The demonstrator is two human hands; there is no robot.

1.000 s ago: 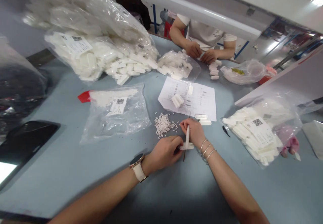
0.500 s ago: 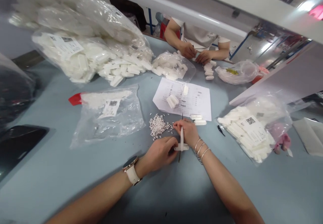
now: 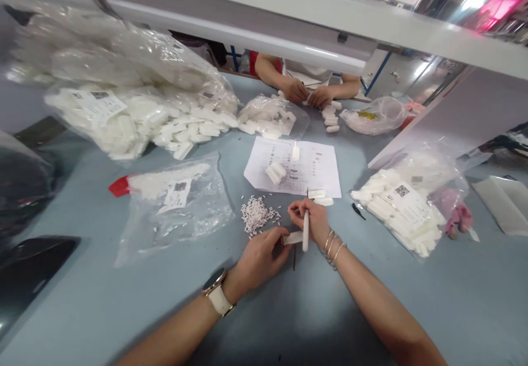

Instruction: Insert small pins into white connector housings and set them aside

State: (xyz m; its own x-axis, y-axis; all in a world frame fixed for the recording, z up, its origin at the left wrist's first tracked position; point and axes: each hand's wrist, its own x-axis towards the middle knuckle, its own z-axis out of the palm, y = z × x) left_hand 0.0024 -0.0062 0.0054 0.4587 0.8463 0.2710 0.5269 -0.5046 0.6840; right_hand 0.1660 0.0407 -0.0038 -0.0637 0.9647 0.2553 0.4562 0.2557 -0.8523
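Note:
My left hand [image 3: 262, 253] is closed, thumb and fingers pinching one end of a small white plastic piece [image 3: 292, 238] with a row of fine marks or slots. My right hand [image 3: 312, 222] is curled round a white pen-like tool [image 3: 306, 234] with a thin dark tip pointing away from me. Thumb and forefinger of that hand come together; whether a pellet is between them I cannot tell. The tool's thick end hangs beside the right end of the white piece. Just beyond my left hand lies a heap of tiny white cylindrical pellets [image 3: 256, 214].
A printed sheet [image 3: 317, 168] carries several white plastic pieces [image 3: 275, 172]. A clear labelled bag [image 3: 193, 212] lies left, a bag of white parts [image 3: 406, 206] right, larger bags [image 3: 124, 107] back left. Across the table, a co-worker's hands [image 3: 307, 94] handle small parts.
My right hand has drawn back from the pellet heap's edge, and the pen-like tool has moved right, off the middle of the white piece. The camera view has shifted too.

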